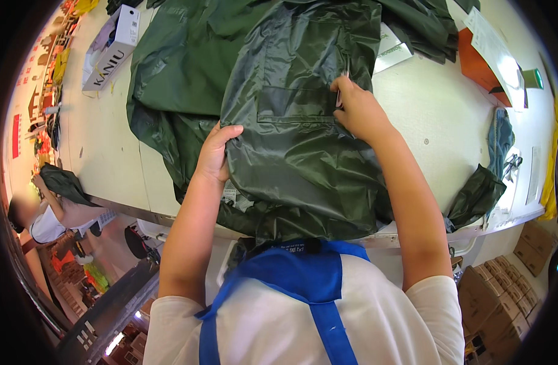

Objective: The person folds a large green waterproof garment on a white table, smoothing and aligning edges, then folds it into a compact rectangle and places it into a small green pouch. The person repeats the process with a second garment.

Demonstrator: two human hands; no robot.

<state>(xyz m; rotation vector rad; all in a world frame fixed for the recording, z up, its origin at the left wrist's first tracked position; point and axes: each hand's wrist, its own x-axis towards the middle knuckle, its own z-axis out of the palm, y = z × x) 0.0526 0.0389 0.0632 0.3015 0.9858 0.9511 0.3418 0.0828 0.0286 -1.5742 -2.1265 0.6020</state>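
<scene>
A dark green, shiny waterproof garment (pixel 291 152) lies spread on the table in front of me, with a stitched rectangular pocket flap (pixel 297 104) on its upper part. My left hand (pixel 217 149) grips the garment's left edge, thumb on top and fingers hidden beneath the cloth. At the right end of the flap, my right hand (pixel 359 109) is closed around a small slim metal tool (pixel 339 97) that looks like thread snips. Its tip lies against the green cloth, and most of it is hidden by my fingers.
More green cloth (pixel 187 67) spreads at the left and far side of the pale table (pixel 412 134). A white open box (pixel 113 52) stands far left. An orange box (pixel 482 67) and a dark green cloth piece (pixel 478 198) lie right. Another person (pixel 45 213) handles green cloth at left.
</scene>
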